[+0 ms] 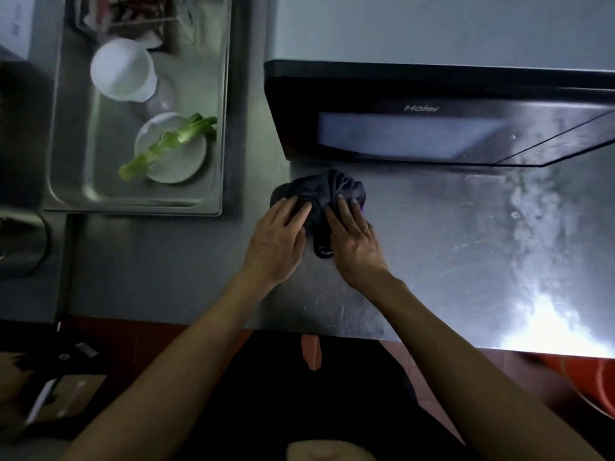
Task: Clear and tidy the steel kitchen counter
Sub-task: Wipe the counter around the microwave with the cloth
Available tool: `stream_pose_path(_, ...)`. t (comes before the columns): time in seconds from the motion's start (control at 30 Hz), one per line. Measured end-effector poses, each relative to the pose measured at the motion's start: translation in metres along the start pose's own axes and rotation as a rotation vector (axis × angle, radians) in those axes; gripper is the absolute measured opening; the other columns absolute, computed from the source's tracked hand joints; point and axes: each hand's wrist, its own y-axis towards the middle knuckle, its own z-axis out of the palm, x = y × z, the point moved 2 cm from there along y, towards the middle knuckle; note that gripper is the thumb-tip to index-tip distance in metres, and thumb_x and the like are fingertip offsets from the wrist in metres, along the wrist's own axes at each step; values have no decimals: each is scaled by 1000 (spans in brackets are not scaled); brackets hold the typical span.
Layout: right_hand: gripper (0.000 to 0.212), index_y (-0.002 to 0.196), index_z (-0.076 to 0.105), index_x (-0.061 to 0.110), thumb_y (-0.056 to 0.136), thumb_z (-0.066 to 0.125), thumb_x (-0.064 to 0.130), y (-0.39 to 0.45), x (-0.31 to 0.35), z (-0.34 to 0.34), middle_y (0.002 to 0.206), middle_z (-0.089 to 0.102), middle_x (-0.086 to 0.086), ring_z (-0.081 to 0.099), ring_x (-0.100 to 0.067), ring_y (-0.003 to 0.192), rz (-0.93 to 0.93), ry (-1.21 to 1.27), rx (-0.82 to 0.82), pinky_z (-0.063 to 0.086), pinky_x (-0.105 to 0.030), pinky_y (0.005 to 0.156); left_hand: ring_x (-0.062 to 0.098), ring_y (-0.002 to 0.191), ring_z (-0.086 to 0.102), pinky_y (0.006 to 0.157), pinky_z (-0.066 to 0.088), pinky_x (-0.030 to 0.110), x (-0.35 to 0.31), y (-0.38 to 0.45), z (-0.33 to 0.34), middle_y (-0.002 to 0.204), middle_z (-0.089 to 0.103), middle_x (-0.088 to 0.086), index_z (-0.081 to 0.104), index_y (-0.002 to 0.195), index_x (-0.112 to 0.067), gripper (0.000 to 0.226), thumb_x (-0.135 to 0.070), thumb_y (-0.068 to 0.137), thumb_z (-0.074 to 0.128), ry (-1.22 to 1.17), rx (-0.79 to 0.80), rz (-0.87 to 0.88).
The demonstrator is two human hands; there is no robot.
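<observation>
A dark crumpled cloth (336,189) lies on the steel counter (449,247), just in front of the microwave. My left hand (278,239) presses on the cloth's left part with straight fingers. My right hand (352,239) lies flat on its right part, fingers spread. A strip of the cloth hangs down between my two hands. A small purple bit (363,207) shows beside my right fingers; what it is cannot be told.
A black Haier microwave (432,111) stands at the back of the counter. To the left a steel sink (70,128) holds a white cup (121,69), a plate (176,164) with green vegetable stalks (166,144) and scraps. An orange bucket (595,377) sits below right.
</observation>
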Motion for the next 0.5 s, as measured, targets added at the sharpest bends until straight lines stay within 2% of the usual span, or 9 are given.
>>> stream_pose_path(0.1,59,154,27,5,100,30,28,8,4,8,163,13,-20,7,-42,150,23,-34,11,24,-56,119,35,147,28,117,30,47,5,12,6,156,35,19,37,152,-13,54,-41,106,28,37,38,-13)
stream_pose_path(0.23,66,156,14,6,100,46,21,39,9,7,164,3,-20,-3,-40,151,77,-63,30,11,-54,122,40,144,32,114,34,53,19,45,4,153,39,23,42,149,-11,50,-34,105,32,20,21,18)
stream_pose_path(0.3,69,157,9,8,100,47,21,52,10,4,165,0,-18,-5,-38,151,112,-77,41,7,-51,123,42,141,36,112,36,54,27,60,2,149,44,24,47,146,-9,49,-31,104,35,29,4,54)
stream_pose_path(0.37,69,157,11,9,100,48,21,55,12,4,165,3,-18,-3,-39,151,134,-101,46,9,-51,123,42,141,36,112,35,54,32,65,1,149,44,23,47,146,-10,49,-31,104,34,42,9,83)
stream_pose_path(0.5,61,153,28,6,98,46,23,52,17,-3,161,21,-21,12,-43,149,156,-119,33,27,-57,117,39,146,28,115,30,54,33,59,1,154,37,21,40,150,-13,50,-33,105,32,30,14,100)
